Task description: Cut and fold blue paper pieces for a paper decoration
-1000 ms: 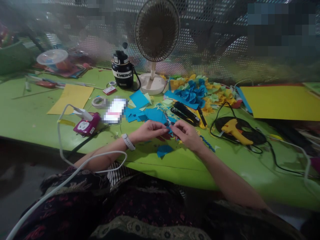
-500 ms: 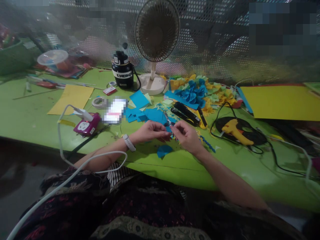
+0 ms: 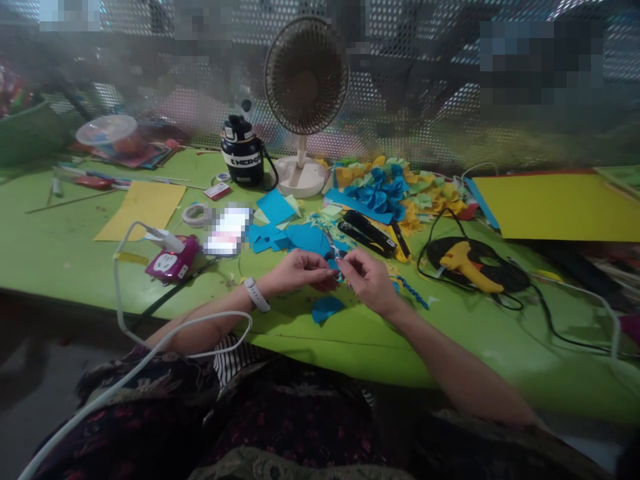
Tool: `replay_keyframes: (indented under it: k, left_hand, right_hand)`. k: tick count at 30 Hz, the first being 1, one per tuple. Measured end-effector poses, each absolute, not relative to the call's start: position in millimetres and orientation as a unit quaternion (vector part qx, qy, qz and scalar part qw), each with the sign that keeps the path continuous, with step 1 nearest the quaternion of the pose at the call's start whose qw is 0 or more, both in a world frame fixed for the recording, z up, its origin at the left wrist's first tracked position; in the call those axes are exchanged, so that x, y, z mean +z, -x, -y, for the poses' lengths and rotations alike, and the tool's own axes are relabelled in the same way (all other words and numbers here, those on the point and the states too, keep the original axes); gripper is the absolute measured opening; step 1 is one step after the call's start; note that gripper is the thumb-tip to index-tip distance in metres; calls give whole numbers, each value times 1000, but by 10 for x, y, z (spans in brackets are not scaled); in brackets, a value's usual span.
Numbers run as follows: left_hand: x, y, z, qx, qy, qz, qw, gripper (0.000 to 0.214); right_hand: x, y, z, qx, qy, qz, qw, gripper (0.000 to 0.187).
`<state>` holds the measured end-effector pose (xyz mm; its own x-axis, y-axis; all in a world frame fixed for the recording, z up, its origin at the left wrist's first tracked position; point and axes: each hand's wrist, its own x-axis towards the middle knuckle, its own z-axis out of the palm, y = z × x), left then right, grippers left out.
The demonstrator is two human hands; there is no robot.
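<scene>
Only the viewpoint has tipped slightly upward, while left hand (image 3: pixel 303 271) and right hand (image 3: pixel 370 281), fingers narrow, pinch a small blue paper piece (image 3: pixel 332 265) between them near mid-surface (image 3: pixel 285 325), its direction and long axis unclear.

Blue paper (image 3: pixel 310 237), green table (image 3: pixel 285 327), yellow glue gun (image 3: pixel 469 267), striped cloth (image 3: pixel 236 360) (black and white)

Left hand (image 3: pixel 306 270), right hand (image 3: pixel 369 279), blue paper (image 3: pixel 332 264) between, green table (image 3: pixel 360 340)
</scene>
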<state>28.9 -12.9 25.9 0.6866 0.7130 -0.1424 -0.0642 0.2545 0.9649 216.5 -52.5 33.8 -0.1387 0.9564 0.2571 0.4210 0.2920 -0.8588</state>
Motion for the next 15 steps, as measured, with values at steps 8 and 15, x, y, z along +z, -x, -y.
replay_keyframes:
  k: [8,15]
  left_hand:
    - [262,-296,137,269,-526,-311,744,43]
    - [238,-307,127,265,-511,-310,756,44]
  right_hand:
    - [344,-2155,523,282,494,711,413,33]
    - [346,-2151,524,276,494,714,412,35]
